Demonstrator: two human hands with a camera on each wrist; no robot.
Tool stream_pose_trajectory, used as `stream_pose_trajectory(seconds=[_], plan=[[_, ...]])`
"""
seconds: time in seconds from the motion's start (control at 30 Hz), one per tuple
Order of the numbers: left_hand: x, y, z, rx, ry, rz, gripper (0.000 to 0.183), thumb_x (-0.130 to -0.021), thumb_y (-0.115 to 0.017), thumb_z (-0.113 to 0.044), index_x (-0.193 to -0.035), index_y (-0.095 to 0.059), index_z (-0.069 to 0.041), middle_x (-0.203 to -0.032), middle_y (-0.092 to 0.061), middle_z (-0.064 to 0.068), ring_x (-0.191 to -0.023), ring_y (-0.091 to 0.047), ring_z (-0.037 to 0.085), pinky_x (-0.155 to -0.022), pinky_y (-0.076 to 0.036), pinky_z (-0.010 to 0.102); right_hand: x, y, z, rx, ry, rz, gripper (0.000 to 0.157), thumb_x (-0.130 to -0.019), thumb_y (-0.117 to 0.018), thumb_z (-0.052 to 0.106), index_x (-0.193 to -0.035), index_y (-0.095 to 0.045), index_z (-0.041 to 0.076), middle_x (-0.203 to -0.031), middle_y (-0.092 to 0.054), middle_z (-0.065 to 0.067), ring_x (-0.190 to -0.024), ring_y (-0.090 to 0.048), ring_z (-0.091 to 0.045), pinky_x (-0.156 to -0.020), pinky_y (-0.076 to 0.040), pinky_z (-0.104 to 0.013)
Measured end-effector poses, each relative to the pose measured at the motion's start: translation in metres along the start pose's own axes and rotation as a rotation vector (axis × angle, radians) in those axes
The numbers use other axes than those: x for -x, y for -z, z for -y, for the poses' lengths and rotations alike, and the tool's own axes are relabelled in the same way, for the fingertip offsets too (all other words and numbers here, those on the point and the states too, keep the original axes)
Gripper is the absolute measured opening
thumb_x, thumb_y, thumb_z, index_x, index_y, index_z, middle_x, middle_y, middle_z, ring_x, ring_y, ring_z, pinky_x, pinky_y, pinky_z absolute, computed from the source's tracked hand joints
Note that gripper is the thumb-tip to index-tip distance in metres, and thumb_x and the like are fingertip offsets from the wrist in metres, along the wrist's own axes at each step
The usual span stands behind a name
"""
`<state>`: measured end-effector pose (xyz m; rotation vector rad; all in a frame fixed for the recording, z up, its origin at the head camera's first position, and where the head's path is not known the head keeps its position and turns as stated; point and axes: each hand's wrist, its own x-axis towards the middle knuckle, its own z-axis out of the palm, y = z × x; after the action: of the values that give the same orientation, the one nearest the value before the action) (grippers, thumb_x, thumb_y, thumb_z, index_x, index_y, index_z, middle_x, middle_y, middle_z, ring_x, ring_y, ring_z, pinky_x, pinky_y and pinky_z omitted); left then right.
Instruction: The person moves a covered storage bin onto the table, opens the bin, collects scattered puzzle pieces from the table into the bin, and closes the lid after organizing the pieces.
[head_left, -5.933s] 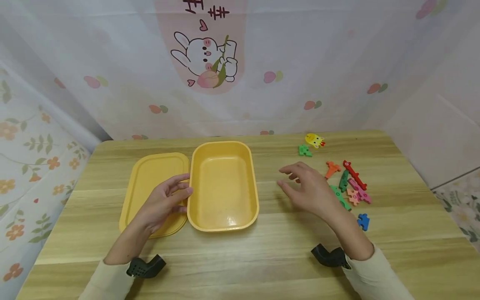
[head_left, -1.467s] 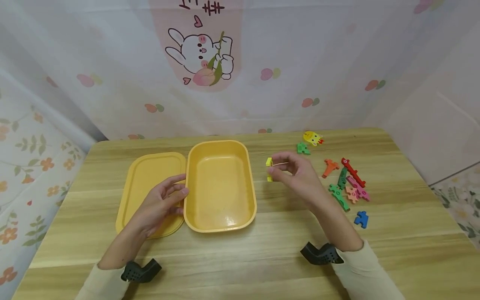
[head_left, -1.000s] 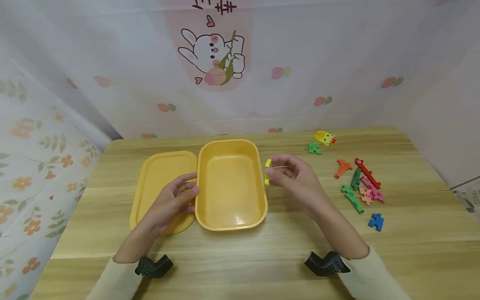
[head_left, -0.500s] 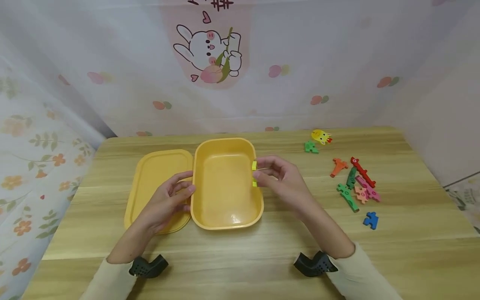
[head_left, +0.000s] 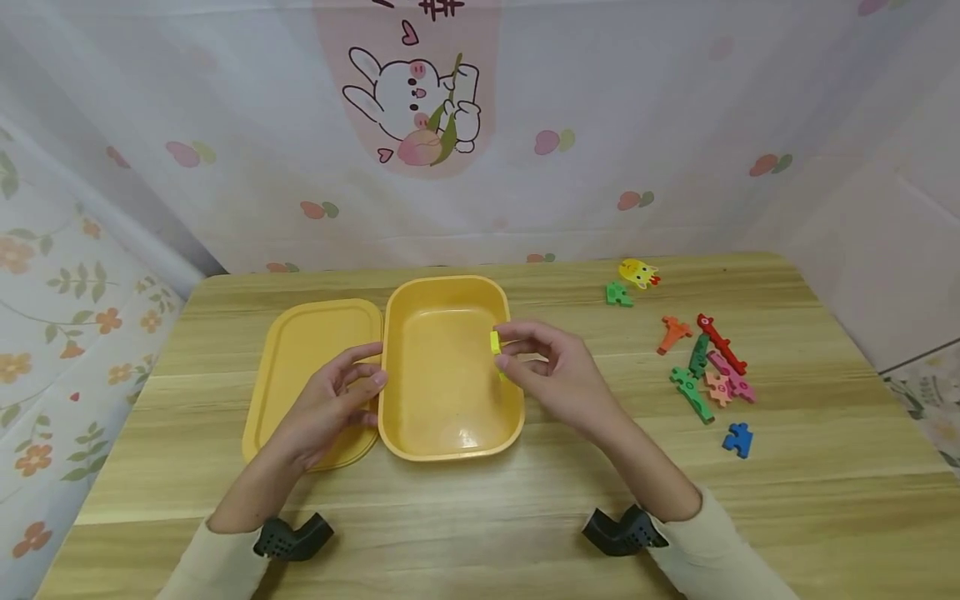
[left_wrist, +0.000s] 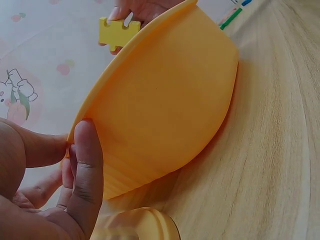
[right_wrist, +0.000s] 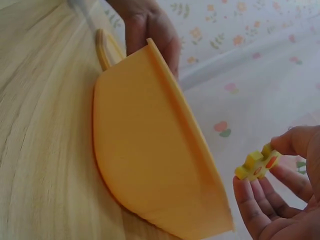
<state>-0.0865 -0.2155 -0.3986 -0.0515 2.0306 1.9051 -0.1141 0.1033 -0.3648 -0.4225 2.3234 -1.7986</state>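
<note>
A yellow-orange plastic box [head_left: 450, 392] stands on the table, with bare floor inside. My left hand [head_left: 326, 408] pinches its left rim; the left wrist view shows thumb [left_wrist: 42, 149] and finger on either side of the edge. Held between the thumb and fingertips of my right hand [head_left: 558, 375] is a small yellow puzzle piece [right_wrist: 257, 164] with knobs and notches and a reddish-orange mark on one face. That hand reaches over the box's right rim, and the piece is above the inside of the box. In the left wrist view the piece shows its plain yellow side just beyond the rim.
The box's yellow lid [head_left: 311, 367] lies flat at its left, partly under my left hand. To the right are several puzzle pieces, including a giraffe-head piece [head_left: 639, 273], a red piece [head_left: 722, 343], an orange one [head_left: 673, 333] and a blue one [head_left: 738, 440]. A patterned curtain [head_left: 585, 150] hangs behind.
My right hand, seen earlier with nothing in its fingers, now holds the yellow puzzle piece and has carried it left over the box's right rim. My left hand stays at the left rim.
</note>
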Motion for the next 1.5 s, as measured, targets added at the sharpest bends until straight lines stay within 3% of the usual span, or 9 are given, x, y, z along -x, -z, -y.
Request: stream_pose_trajectory(seconds=[0.2, 0.47, 0.67, 0.83, 1.07, 1.27, 1.5], plan=[[0.000, -0.001, 0.000, 0.010, -0.001, 0.003, 0.062, -0.108, -0.062, -0.020, -0.161, -0.034, -0.007, -0.119, -0.059, -0.001, -0.094, -0.064, 0.008, -0.069, -0.064, 0.025, 0.003, -0.005, -0.003, 0.056, 0.102, 0.017, 0.038, -0.096, -0.075, 0.005, -0.134, -0.068, 0.006, -0.130, -0.070, -0.013, -0.115, -0.069, -0.026, -0.092, -0.062, -0.024], [0.001, 0.000, -0.001, 0.001, 0.006, 0.003, 0.062, -0.108, -0.062, -0.020, -0.162, -0.034, -0.007, -0.120, -0.059, 0.000, -0.096, -0.064, 0.009, -0.069, -0.064, 0.025, 0.006, -0.014, -0.006, 0.173, 0.244, 0.025, 0.040, -0.092, -0.075, -0.002, -0.131, -0.071, 0.009, -0.127, -0.071, -0.008, -0.113, -0.067, -0.022, -0.093, -0.064, -0.037], [-0.001, -0.002, -0.003, -0.003, -0.001, 0.015, 0.063, -0.108, -0.062, -0.021, -0.162, -0.034, -0.007, -0.121, -0.058, 0.001, -0.097, -0.063, 0.010, -0.070, -0.065, 0.026, 0.008, -0.015, -0.008, 0.303, 0.341, 0.036, 0.038, -0.093, -0.072, -0.001, -0.129, -0.073, 0.009, -0.132, -0.071, -0.004, -0.120, -0.068, -0.019, -0.098, -0.061, -0.035], [0.000, -0.002, -0.004, 0.003, 0.000, 0.010, 0.062, -0.109, -0.061, -0.020, -0.162, -0.033, -0.006, -0.120, -0.058, 0.001, -0.095, -0.062, 0.009, -0.068, -0.064, 0.026, 0.007, -0.017, -0.011, 0.327, 0.385, 0.039, 0.036, -0.094, -0.066, -0.005, -0.128, -0.073, 0.005, -0.133, -0.072, -0.006, -0.125, -0.068, -0.021, -0.105, -0.059, -0.037], [0.002, -0.001, -0.002, -0.014, 0.024, 0.005, 0.063, -0.108, -0.063, -0.021, -0.163, -0.033, -0.008, -0.123, -0.057, 0.003, -0.098, -0.062, 0.010, -0.069, -0.064, 0.027, 0.008, -0.014, -0.014, 0.358, 0.378, -0.009, 0.034, -0.094, -0.069, -0.004, -0.125, -0.075, 0.010, -0.128, -0.073, -0.006, -0.108, -0.070, -0.026, -0.088, -0.060, -0.035], [0.002, 0.000, 0.000, -0.019, 0.021, 0.009, 0.064, -0.108, -0.062, -0.021, -0.163, -0.032, -0.006, -0.122, -0.057, 0.005, -0.094, -0.062, 0.009, -0.068, -0.064, 0.026, 0.007, -0.008, -0.019, 0.432, 0.355, -0.097, 0.023, -0.097, -0.071, 0.004, -0.120, -0.075, 0.007, -0.114, -0.073, -0.009, -0.099, -0.068, -0.022, -0.089, -0.062, -0.042], [0.000, -0.004, -0.001, -0.009, -0.009, 0.002, 0.063, -0.109, -0.061, -0.018, -0.162, -0.031, -0.003, -0.120, -0.057, 0.004, -0.090, -0.064, 0.008, -0.066, -0.064, 0.027, 0.005, 0.001, -0.014, 0.567, 0.316, -0.162, 0.019, -0.099, -0.071, 0.013, -0.116, -0.076, 0.006, -0.111, -0.072, -0.008, -0.099, -0.070, -0.022, -0.089, -0.063, -0.041]])
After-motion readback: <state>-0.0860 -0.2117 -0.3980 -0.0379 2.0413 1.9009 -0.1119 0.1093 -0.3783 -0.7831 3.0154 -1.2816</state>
